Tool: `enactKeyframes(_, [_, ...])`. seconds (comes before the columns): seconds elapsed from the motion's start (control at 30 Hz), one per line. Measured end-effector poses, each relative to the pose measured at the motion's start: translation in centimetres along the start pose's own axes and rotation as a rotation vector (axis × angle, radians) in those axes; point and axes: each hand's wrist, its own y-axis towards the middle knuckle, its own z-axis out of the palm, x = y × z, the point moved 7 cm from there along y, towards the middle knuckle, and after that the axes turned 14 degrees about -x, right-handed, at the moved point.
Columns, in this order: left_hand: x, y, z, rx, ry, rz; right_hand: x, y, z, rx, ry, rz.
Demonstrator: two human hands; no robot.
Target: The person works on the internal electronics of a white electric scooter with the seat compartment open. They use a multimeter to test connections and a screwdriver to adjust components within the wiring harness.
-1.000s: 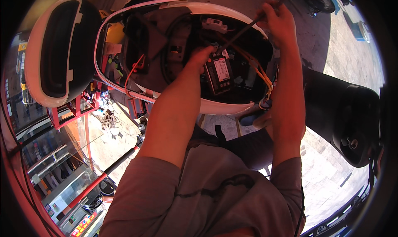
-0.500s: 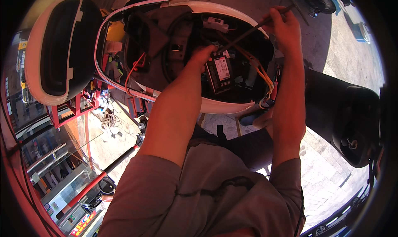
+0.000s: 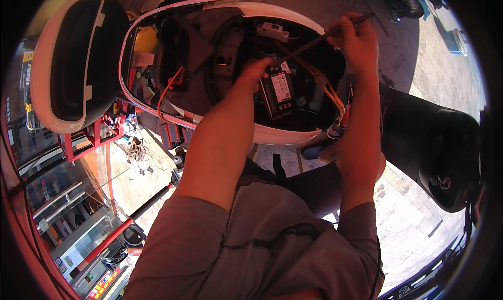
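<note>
I look down into the open compartment of a white scooter body (image 3: 277,137), full of wiring. My left hand (image 3: 258,69) reaches into it, fingers resting beside a black rectangular module (image 3: 277,93) with a white label. My right hand (image 3: 356,40) is closed around a long thin tool (image 3: 309,43), a screwdriver-like rod that slants down-left into the compartment toward the module. Orange wires (image 3: 327,87) run along the right side of the bay, and a red wire (image 3: 170,85) loops at the left.
The raised seat (image 3: 73,64), black underneath with a white rim, stands at the left. A black scooter seat (image 3: 435,142) lies at the right. Red metal shelving (image 3: 89,137) and a red-and-black pole (image 3: 126,226) are at the lower left, on paved ground.
My right hand has lifted slightly with the tool and shifted a little right. My left hand stays at the module.
</note>
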Motion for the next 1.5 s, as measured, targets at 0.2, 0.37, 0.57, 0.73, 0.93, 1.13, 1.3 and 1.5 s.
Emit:
enactKeyframes(0.2, [-0.2,-0.3,-0.1,-0.018,-0.005,0.003,0.1,-1.4,0.4,0.012,-0.023,-0.025])
enactKeyframes(0.37, [0.3,0.2,-0.2,-0.042,-0.006,-0.004,1.2,-5.3,1.0,0.173,-0.03,-0.157])
enactKeyframes(0.57, [0.7,0.8,-0.1,-0.033,-0.013,-0.026,3.3,-8.0,0.0,-0.02,0.23,-0.146])
enactKeyframes(0.73, [0.7,1.1,0.0,-0.039,-0.023,0.003,2.2,-9.4,-0.2,-0.418,0.571,-0.06])
enactKeyframes(0.93, [0.8,1.7,-0.1,-0.012,-0.023,0.028,2.2,-9.9,-0.6,-0.739,0.492,-0.19])
enactKeyframes(1.13, [1.2,2.2,-0.2,-0.017,0.009,0.036,3.5,-11.0,-0.2,-0.983,0.274,-0.347])
enactKeyframes(1.3, [0.9,1.6,-0.3,-0.052,0.064,0.04,1.4,-10.3,0.2,-0.744,0.492,-0.097])
enactKeyframes(1.5, [0.7,1.5,-0.6,-0.054,0.089,-0.026,3.7,-7.2,2.5,0.356,1.172,-0.16])
